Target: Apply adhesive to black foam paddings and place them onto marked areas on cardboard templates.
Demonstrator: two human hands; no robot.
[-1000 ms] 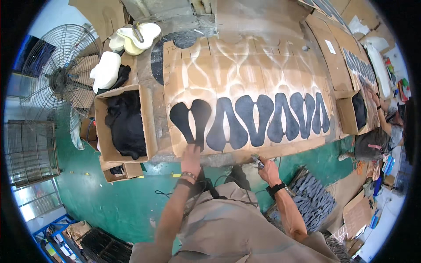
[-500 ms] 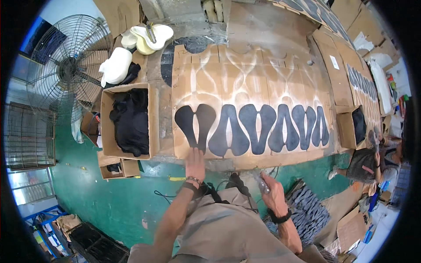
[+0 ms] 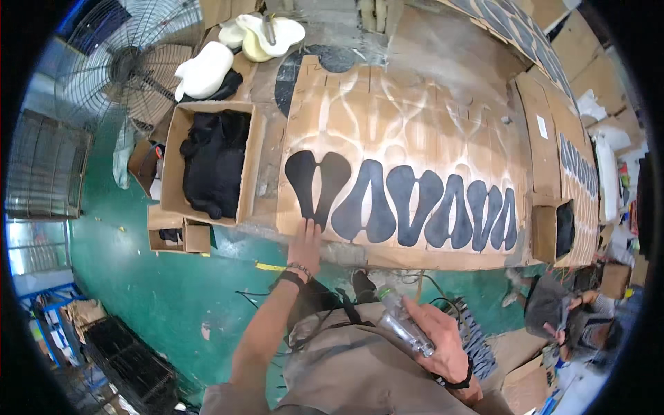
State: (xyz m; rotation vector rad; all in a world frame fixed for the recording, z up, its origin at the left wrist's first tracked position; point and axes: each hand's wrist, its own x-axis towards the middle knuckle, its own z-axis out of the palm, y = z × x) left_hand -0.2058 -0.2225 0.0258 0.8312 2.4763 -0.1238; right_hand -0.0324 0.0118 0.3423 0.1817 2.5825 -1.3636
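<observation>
My left hand point(image 3: 305, 249) lies flat at the near edge of a large brown cardboard sheet point(image 3: 332, 111), fingers stretched out. Its fingertips touch the lower end of the leftmost black cutout point(image 3: 302, 181), a double-lobed flat piece. Several similar dark cutouts point(image 3: 377, 200) stretch in a row to the right of it. In front of my body, my right hand point(image 3: 443, 342) is closed around a shiny, clear, bottle-like thing point(image 3: 408, 333) with a green end. Its exact kind I cannot make out. Whitish outlines mark the cardboard beyond the row.
On the left stands a cardboard box point(image 3: 250, 162) of black pieces, with white moulded shapes point(image 3: 204, 70) and a wire fan point(image 3: 124, 66) beyond. A smaller box point(image 3: 544, 232) sits at the right end. Another person point(image 3: 553, 304) is at the far right. A hose point(image 3: 443, 294) hangs below the table.
My right hand has moved left and closer to my body, bringing the bottle-like thing into clearer view. The left hand stays at the leftmost cutout's tip. The whole view has tilted slightly.
</observation>
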